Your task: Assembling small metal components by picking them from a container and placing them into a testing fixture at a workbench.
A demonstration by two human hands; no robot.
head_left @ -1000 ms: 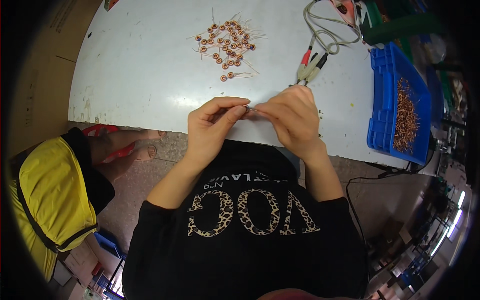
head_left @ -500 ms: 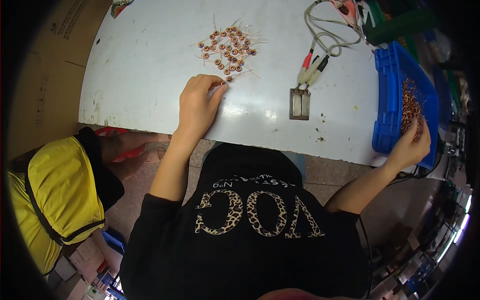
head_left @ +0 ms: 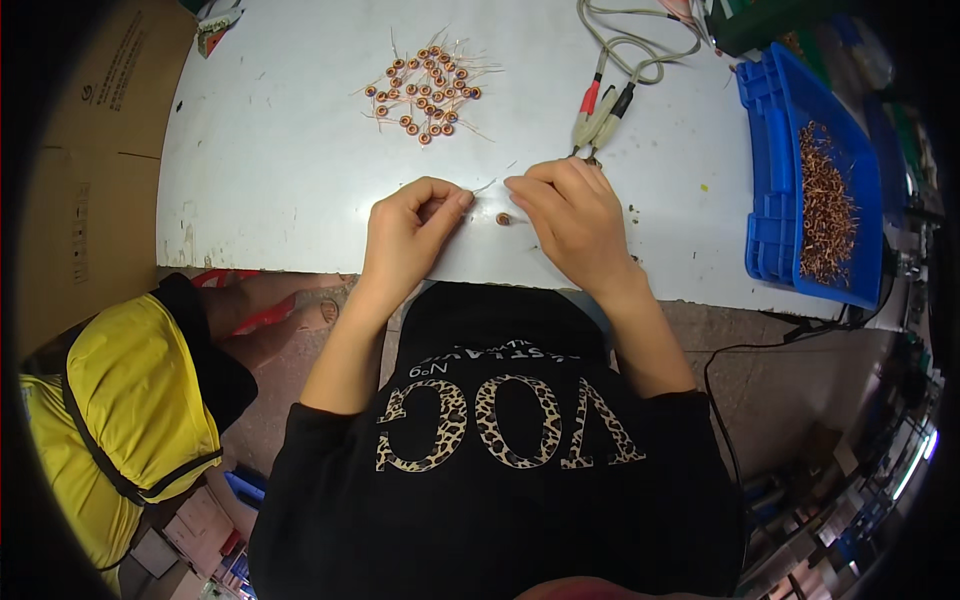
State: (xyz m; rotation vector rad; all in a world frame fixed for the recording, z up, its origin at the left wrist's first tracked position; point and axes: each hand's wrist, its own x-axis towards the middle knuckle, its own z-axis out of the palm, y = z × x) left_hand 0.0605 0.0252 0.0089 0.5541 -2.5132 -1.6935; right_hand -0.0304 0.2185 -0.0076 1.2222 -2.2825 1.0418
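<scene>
My left hand is over the middle of the table, thumb and forefinger pinched together. Thin wire leads stick out from its fingertips; whatever they belong to is hidden. Facing it, my right hand has its thumb and fingers closed, and a short wire end shows just above them. What it pinches is too small to make out. Between the hands, below the right fingertips, is a small copper-wound ring coil; I cannot tell whether it lies on the table or hangs. A group of similar coils lies farther off.
Clip leads with red and black sleeves run behind my right hand. On the right stands a blue bin with a heap of copper-coloured coils. A person in yellow sits at left, beside a cardboard box.
My right hand has left the blue bin and come to the table's middle, opposite my left hand. My left hand has moved slightly away from the coil group. The view has shifted a little.
</scene>
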